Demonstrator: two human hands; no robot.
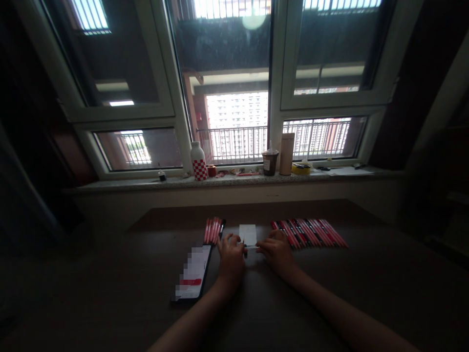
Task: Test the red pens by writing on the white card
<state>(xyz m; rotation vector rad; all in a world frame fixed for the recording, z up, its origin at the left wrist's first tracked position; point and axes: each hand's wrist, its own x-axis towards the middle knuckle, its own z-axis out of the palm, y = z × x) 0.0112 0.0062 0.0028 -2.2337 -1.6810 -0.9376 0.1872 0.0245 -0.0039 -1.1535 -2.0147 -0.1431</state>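
Note:
My left hand [230, 258] and my right hand [279, 254] come close together over the middle of the table. Between their fingertips runs a slim, pale pen [252, 248]. Its dark end is at my left fingers, which are closed on it, while my right fingers pinch the other end. Too little of it shows to tell whether it is in one piece. Just beyond lies a small white sheet of paper [247, 232]. A row of red and black pens [309, 233] lies past my right hand, and a smaller group of pens [213, 231] is past my left.
A phone [194, 274] with a lit screen lies left of my left hand on the dark table [124, 293]. On the windowsill behind stand a checked bottle [198, 161], a cup [270, 163], a tall tan cylinder [286, 154] and a yellow roll [301, 169].

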